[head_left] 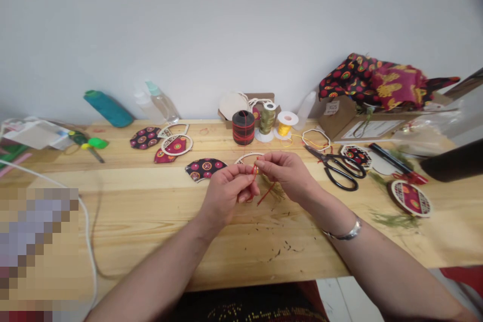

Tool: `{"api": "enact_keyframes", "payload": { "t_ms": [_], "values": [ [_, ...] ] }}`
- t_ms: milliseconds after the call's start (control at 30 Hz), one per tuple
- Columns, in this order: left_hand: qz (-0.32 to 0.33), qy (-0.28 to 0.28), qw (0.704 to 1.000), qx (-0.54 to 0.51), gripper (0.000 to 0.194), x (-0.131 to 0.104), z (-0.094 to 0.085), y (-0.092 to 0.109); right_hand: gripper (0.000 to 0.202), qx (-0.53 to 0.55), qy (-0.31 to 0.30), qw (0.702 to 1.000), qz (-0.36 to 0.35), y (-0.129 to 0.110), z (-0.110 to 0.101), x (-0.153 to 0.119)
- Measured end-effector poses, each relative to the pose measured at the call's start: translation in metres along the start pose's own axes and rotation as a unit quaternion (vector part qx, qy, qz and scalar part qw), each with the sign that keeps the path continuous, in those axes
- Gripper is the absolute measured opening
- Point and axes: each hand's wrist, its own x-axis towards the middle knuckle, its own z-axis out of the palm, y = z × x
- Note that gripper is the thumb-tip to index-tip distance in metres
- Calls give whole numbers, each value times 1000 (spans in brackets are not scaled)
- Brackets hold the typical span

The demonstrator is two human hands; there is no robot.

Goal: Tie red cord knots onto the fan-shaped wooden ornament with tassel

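Both hands meet over the middle of the wooden table, pinching a thin red cord [268, 194]. My left hand [232, 188] is closed on the cord, its fingertips beside those of my right hand [285, 173], which also grips it. A loose end of the cord hangs below my right fingers. A thread runs up toward a black and red spool [243, 128] behind the hands. Just behind my fingers lies a pale round frame [243, 157], partly hidden. To the left of my left hand is a fan-shaped patterned piece [205, 168].
Black-handled scissors [341, 171] lie right of my hands, near a red and black marker [396, 161]. Green and yellow spools [287, 123] stand at the back. Patterned cloth [377, 80] covers a cardboard box [362, 126]. A white cable [88, 231] crosses the left side.
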Motion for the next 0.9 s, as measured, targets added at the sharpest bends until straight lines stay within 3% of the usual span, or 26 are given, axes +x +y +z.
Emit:
{"api": "enact_keyframes", "payload": {
  "t_ms": [900],
  "values": [
    [51, 38, 995, 73, 13, -3, 0, -2, 16, 20, -6, 1000, -18, 4, -2, 3]
  ]
}}
